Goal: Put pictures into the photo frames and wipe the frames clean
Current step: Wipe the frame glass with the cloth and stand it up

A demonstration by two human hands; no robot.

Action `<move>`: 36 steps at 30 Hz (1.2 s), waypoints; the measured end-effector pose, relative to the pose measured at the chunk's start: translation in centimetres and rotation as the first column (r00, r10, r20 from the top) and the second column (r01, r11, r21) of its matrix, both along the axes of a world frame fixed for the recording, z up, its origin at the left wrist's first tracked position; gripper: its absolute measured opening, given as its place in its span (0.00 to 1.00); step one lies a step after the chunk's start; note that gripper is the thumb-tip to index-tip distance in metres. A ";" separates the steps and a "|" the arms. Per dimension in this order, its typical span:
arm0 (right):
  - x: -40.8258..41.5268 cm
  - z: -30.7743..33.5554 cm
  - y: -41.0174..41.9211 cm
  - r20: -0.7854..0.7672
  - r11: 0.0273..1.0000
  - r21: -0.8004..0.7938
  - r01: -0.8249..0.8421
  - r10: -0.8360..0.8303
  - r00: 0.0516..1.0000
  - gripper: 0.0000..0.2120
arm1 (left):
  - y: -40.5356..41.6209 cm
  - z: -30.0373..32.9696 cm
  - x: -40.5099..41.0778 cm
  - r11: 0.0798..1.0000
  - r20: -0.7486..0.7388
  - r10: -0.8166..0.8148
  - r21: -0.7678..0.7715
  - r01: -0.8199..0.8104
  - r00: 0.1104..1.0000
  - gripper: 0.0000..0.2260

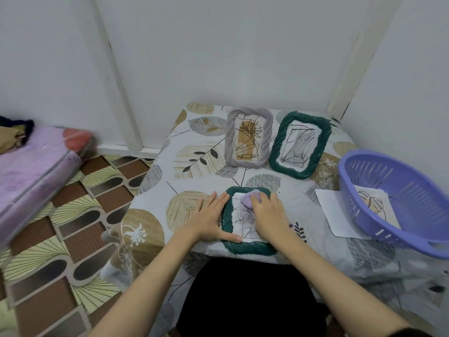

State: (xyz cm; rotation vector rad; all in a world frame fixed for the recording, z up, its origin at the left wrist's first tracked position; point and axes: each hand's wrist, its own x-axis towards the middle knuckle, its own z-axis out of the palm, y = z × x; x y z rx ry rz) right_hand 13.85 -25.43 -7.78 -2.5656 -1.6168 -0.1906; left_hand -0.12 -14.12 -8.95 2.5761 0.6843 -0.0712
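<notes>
Two hands work a green frame [247,246] flat on the worktop [194,152]: left hand [211,218], fingers spread, braces its rigid, likely light rim; right hand [268,215] presses a soft lilac cloth [247,199] over the fragile-looking glazing.

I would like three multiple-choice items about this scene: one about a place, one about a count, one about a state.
1. Where is the basket?
A. on the floor
B. on the table's right side
C. on the bed

2. How many green frames are in view?
A. one
B. two
C. three

3. What is the right hand doing?
A. pressing a cloth on the near frame
B. resting empty on the table
C. holding a pen

Answers:
1 B: it sits on the tablecloth at the right, partly over a sheet of paper.
2 B: the near frame lying flat and the far green frame propped up; the third frame is grey.
3 A: the purple cloth is under its fingers while the left hand steadies the frame.
</notes>
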 end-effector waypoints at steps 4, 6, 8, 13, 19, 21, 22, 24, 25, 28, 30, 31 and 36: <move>-0.8 -0.5 1.4 -0.066 0.993 0.044 -0.109 0.112 0.992 0.25 | 0.1 -0.2 0.0 1.000 0.020 -0.006 0.010 0.006 1.000 0.59; -0.5 -1.2 0.1 0.007 0.979 0.033 -0.201 0.201 0.980 0.25 | 0.2 -0.3 0.0 1.000 0.033 0.002 0.001 -0.002 0.999 0.60; 0.1 -1.4 -1.2 0.062 0.974 0.024 -0.224 0.222 0.973 0.27 | 0.3 -0.1 0.0 1.000 0.019 -0.011 -0.014 0.011 1.000 0.60; 0.3 0.3 0.3 0.023 0.996 0.001 -0.087 0.087 0.996 0.23 | 1.0 0.1 -0.1 0.996 -0.063 -0.066 -0.059 0.063 0.996 0.57; -0.8 -0.3 1.0 -0.053 0.985 0.058 -0.165 0.168 0.984 0.23 | 0.6 0.2 -0.2 0.998 -0.023 -0.034 -0.048 0.033 0.999 0.55; 0.0 -1.0 -0.1 0.008 0.976 0.057 -0.210 0.210 0.978 0.25 | 0.5 0.1 -0.2 0.998 -0.014 -0.030 -0.053 0.029 0.999 0.55; 0.3 -1.0 -0.4 0.020 0.976 0.036 -0.214 0.213 0.977 0.25 | 0.4 0.1 -0.2 0.998 -0.010 -0.029 -0.061 0.028 1.000 0.55; 0.6 -0.1 0.0 -0.009 0.986 0.016 -0.167 0.168 0.986 0.22 | 0.2 0.2 -0.3 0.996 0.007 -0.023 -0.091 0.023 1.000 0.54; 0.8 0.1 0.5 -0.046 0.992 0.010 -0.123 0.123 0.991 0.21 | 0.0 0.4 -0.4 0.994 0.017 -0.019 -0.109 0.020 1.000 0.53; -0.1 0.8 2.4 -0.124 0.999 -0.018 -0.027 0.025 0.992 0.23 | -0.7 0.9 -0.5 0.992 0.052 0.004 -0.126 0.003 0.999 0.51; -1.0 0.7 2.7 -0.113 0.999 0.000 -0.054 0.053 0.992 0.22 | -1.1 1.2 -0.6 0.990 0.089 0.021 -0.141 -0.008 0.996 0.49; -1.3 0.5 2.4 -0.105 0.997 0.014 -0.075 0.076 0.992 0.22 | -1.2 1.3 -0.6 0.988 0.115 0.032 -0.157 -0.013 0.993 0.48; 0.1 -0.2 0.0 -0.090 0.990 0.058 -0.130 0.135 0.987 0.23 | -1.2 0.8 -0.9 0.980 0.134 0.078 -0.195 -0.051 0.988 0.48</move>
